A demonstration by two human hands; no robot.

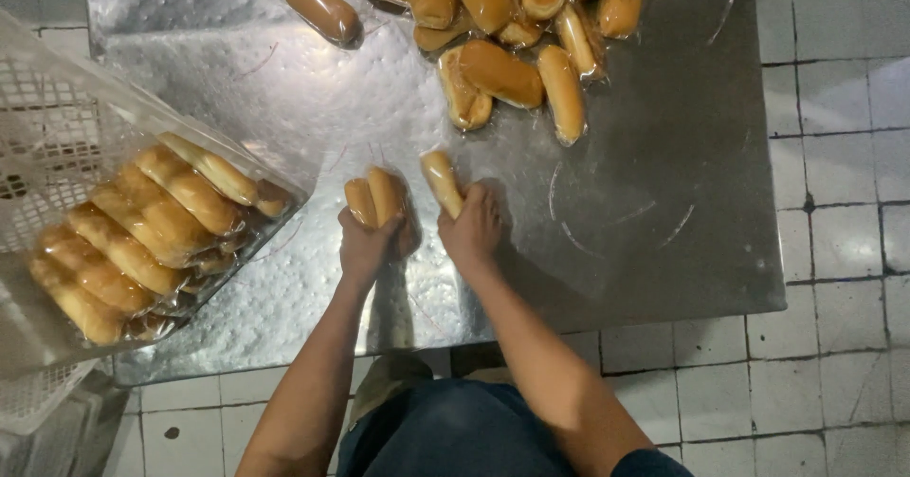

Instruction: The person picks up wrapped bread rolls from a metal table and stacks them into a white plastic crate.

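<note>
The left hand (365, 245) is closing around a clear-wrapped pair of bread rolls (376, 199), holding it upright on the steel bench (664, 202); the fingers are wrapping round the far side of the pack, so how they are gripping there is hidden, and the lower ends of the two rolls are disappearing behind the hand. Just beside it, the right hand (471, 230) is grasping a single roll (441, 181) by its lower end, with only the upper part of the roll showing above the knuckles; its wrapping is hard to make out. The two hands are sitting close together near the front edge of the bench, not quite touching. Farther back, a heap of wrapped rolls (502, 31) is lying on the bench, its far side being cut off by the top of the view, and one lone wrapped roll (316, 1) is lying apart to the heap's left. At the left, a white plastic crate (57, 126) is tilting on the bench corner, holding a row of packed rolls (142, 230); its left part is running out of view and the glare on the plastic is blurring the lowest packs. The person's body below the bench is only partly showing.
</note>
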